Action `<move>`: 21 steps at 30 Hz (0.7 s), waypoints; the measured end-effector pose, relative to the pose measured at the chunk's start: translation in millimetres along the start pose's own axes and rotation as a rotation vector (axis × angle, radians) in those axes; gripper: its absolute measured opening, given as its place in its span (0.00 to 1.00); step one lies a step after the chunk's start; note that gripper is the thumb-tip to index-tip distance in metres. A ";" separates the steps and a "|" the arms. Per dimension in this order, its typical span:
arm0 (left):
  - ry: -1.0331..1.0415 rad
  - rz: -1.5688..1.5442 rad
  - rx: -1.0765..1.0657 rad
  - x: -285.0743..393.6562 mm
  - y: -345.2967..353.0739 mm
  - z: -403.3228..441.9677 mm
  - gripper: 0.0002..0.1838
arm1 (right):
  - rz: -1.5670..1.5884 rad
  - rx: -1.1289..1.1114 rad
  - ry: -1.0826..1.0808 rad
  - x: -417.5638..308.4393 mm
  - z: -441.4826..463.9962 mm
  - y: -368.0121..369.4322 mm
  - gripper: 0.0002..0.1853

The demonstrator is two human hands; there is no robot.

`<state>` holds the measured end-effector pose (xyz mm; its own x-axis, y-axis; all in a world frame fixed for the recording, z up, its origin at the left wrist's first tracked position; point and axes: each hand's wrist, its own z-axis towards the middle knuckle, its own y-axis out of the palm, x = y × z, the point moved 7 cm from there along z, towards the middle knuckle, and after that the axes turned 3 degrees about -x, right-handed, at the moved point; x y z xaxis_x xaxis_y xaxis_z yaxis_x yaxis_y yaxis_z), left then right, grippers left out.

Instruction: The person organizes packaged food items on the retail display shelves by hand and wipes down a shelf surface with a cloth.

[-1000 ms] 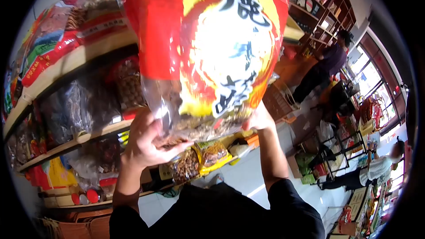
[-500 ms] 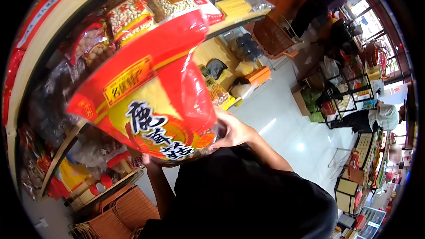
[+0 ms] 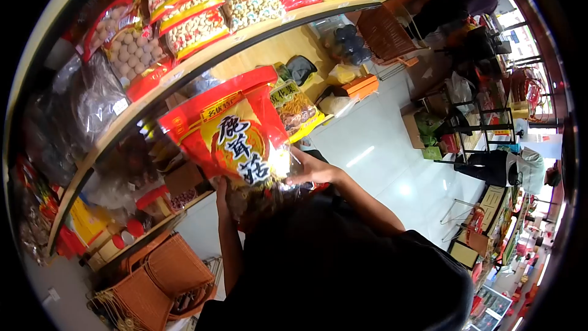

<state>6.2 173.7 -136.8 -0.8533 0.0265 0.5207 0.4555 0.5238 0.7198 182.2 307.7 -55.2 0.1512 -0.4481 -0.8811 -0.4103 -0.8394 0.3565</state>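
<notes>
Dressed in a black top (image 3: 349, 257), broad and loose across the body, matte and plain, of one even dark tone. Cut with short sleeves, also black, wide at the opening; seen most clearly on the right, in the sleeve (image 3: 422, 251) with a rounded outline at the shoulder. Bare from below the sleeves down through slim forearms, narrowing towards the wrists. Bare too at the left hand (image 3: 222, 191) and the right hand (image 3: 313, 169), with slender fingers, partly hidden from view. Too dark across the cloth to make out seams or finer folds.
</notes>
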 end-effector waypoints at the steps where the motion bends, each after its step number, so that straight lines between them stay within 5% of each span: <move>1: -0.024 -0.036 -0.001 -3.9 11.4 2.6 0.26 | -0.038 -0.018 -0.014 5.8 1.6 -5.8 0.48; 2: -0.045 -0.070 -0.006 -7.4 18.1 5.5 0.27 | 0.147 -0.007 0.047 19.1 4.4 -10.2 0.51; 10: -0.124 -0.085 -0.033 -34.8 6.3 43.4 0.27 | -0.011 0.103 0.103 77.4 22.9 -63.0 0.46; 16: -0.011 0.094 0.135 -19.6 -26.8 101.7 0.26 | 0.083 0.191 0.108 76.2 55.4 -87.3 0.44; 18: -0.075 0.111 0.205 -11.2 -21.3 108.7 0.27 | 0.017 0.176 0.056 35.5 60.7 -82.3 0.40; 21: -0.131 0.264 0.280 4.0 -8.2 108.9 0.30 | -0.033 0.129 0.015 74.6 96.5 -102.8 0.43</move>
<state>-28.6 262.2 -190.6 -0.7495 0.2899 0.5952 0.5922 0.6954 0.4070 148.9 390.3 -187.5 0.1795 -0.4262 -0.8867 -0.5166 -0.8079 0.2837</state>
